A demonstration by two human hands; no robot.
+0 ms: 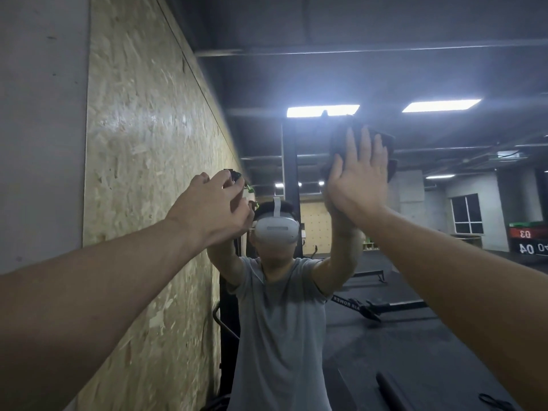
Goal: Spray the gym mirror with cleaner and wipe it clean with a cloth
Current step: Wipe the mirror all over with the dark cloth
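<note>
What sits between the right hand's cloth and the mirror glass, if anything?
Nothing visible. The right hand presses the dark cloth flat against the mirror with straight fingers; cloth meets glass directly. The left hand grips the spray bottle off to the side, clear of it.

**Premises Identified as Gym Training Hall**

The site was a commercial gym. A large wall mirror (415, 232) reflected a dark rubber-type floor (415, 345), a black steel rack upright (292, 179) and an air rower (364, 307) with lettering reversed. Numbered boxes (526, 241) stood at the far side. Chipboard wall panelling (142, 173), exposed dark ceiling and flat light panels (323, 110) were noted.
</note>
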